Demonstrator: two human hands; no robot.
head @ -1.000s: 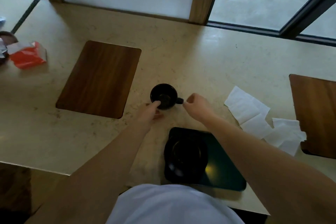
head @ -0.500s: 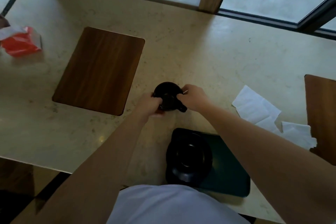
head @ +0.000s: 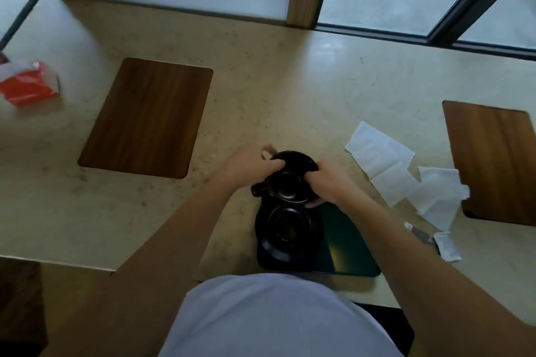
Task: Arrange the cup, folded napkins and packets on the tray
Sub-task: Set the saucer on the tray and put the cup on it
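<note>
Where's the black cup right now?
Head view, centre: the black cup is held between the left hand and right hand, at the far edge of the dark tray.

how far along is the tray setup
Done: only the black saucer sits on the dark tray. In hand: both the left hand and right hand hold the black cup near the tray's far edge. Left: napkins and packets lie on the counter.

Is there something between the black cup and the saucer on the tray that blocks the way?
Nothing visible does. Both hands, left hand and right hand, hold the cup just beyond the saucer on the dark tray. The saucer looks bare. The napkins lie off to the right.
</note>
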